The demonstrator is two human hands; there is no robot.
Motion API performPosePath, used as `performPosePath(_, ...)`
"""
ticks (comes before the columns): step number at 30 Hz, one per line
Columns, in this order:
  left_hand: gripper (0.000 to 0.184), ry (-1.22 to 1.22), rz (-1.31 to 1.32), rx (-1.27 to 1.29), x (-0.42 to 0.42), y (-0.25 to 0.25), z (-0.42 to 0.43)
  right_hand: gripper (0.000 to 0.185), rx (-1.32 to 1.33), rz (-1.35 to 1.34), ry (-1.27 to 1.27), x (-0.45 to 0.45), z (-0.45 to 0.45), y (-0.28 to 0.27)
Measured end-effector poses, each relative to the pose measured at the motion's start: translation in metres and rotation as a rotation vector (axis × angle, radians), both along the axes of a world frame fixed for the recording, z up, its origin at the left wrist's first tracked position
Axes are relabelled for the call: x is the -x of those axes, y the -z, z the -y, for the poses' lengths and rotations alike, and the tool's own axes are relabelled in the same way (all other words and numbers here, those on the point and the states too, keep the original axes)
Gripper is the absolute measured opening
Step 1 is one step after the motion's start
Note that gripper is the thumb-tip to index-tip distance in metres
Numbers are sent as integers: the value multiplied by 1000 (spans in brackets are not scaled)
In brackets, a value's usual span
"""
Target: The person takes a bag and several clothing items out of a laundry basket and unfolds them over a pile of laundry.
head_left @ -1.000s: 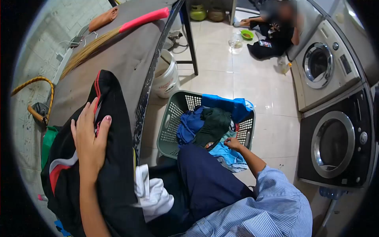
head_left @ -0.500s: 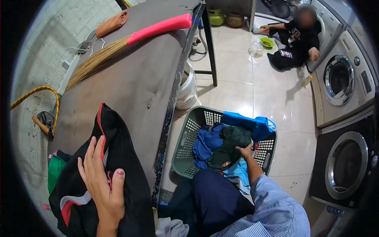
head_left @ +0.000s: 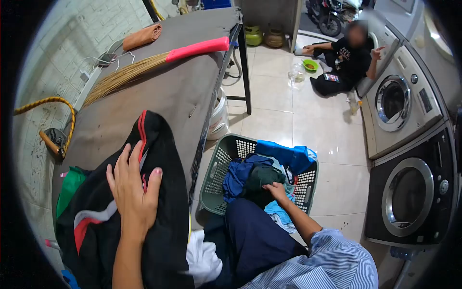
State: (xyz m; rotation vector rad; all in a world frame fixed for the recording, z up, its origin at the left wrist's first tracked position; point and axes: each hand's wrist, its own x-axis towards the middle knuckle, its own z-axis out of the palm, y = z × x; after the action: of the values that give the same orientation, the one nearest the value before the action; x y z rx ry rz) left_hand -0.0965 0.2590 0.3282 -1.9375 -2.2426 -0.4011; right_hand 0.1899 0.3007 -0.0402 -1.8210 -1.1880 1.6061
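My left hand [head_left: 132,192] lies flat, fingers spread, on a black garment [head_left: 168,212] with red and white trim. That garment is spread over the near end of the grey padded table. Lower right, my right hand [head_left: 275,191] reaches into a green plastic laundry basket [head_left: 210,192] on the floor. Its fingers are closed on a dark green garment [head_left: 260,182]. Around it in the basket are blue cloth [head_left: 236,174] and light blue cloth [head_left: 279,212]. A bright blue piece [head_left: 284,153] hangs over the far rim.
On the grey table [head_left: 159,91] lie a broom [head_left: 197,49] with a pink handle and a rolled brown cloth [head_left: 142,37]. Front-loading washers [head_left: 408,197] stand along the right. A person [head_left: 349,60] sits on the floor beside a green bowl [head_left: 310,65]. A white bucket [head_left: 219,118] stands by the table.
The view has shifted somewhat. The dark green garment is more bunched up under my right hand. My left hand stays on the black garment. The seated person's hand has risen.
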Motion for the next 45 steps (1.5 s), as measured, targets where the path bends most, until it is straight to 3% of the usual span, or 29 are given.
performPosePath(3, 53, 11, -37, -72, 5, 8, -1, 22, -171, -364, 335, -14, 14, -69)
performPosePath(6, 53, 19, -68, -118, 8, 11, -3, 15, -266, -551, 407, -17, 31, -145)
performPosePath(8, 51, -4, -80, -103, 7, 9, -3, 13, -421, -635, 245, -21, 50, -187)
performPosePath(10, 49, -61, -146, -159, 7, 11, -3, 13, -364, -763, -37, -32, 75, -226)
performPosePath(11, 49, -58, -140, -159, 2, 5, 3, 13, -365, -758, -35, -35, 87, -245)
performPosePath(13, 44, -46, -449, -430, -10, -8, 16, 21, -628, -721, -560, -34, 109, -271)
performPosePath(15, 42, 30, -353, -427, -30, -27, 32, 29, -820, -765, -835, -20, 126, -268)
performPosePath(16, 40, 106, -259, -428, -43, -38, 41, 29, -817, -764, -832, -17, 135, -265)
performPosePath(18, 36, 250, -68, -430, -69, -51, 57, 31, -417, -552, -1176, -14, 152, -253)
performPosePath(19, 31, 300, -79, -441, -78, -52, 64, 31, -415, -547, -1179, -12, 160, -238)
performPosePath(23, 27, 380, 29, -346, -116, -64, 87, 27, -1006, 250, -1165, -4, 190, -159)
performPosePath(26, 30, 430, 107, -243, -138, -72, 81, 26, -927, 304, -1090, 6, 194, -156)
performPosePath(28, 34, 479, 361, -153, -154, -67, 66, 26, -858, 369, -1014, 8, 192, -156)
performPosePath(30, 35, 460, 669, -198, -173, -41, 60, 24, -873, 366, -1001, 3, 194, -155)
performPosePath(33, 37, 463, 629, -54, -184, 13, 86, 20, -925, 321, -940, 0, 196, -151)
performPosePath(35, 40, 484, 618, 287, -177, 52, 107, 19, -953, 242, -880, -3, 196, -148)
performPosePath(36, 40, 496, 642, 332, -171, 81, 118, 18, -981, 167, -819, -6, 197, -147)
performPosePath(38, 38, 441, 672, 366, -158, 126, 149, 16, -1031, 23, -706, -15, 197, -146)
performPosePath(42, 39, 277, 592, 314, -126, 188, 212, 14, -1033, 42, -783, -20, 190, -145)
performPosePath(43, 41, 201, 525, 315, -120, 193, 227, 14, -1036, 52, -809, -21, 189, -145)
performPosePath(45, 43, 63, 676, 390, -110, 198, 248, 15, -1076, 120, -783, -25, 189, -143)
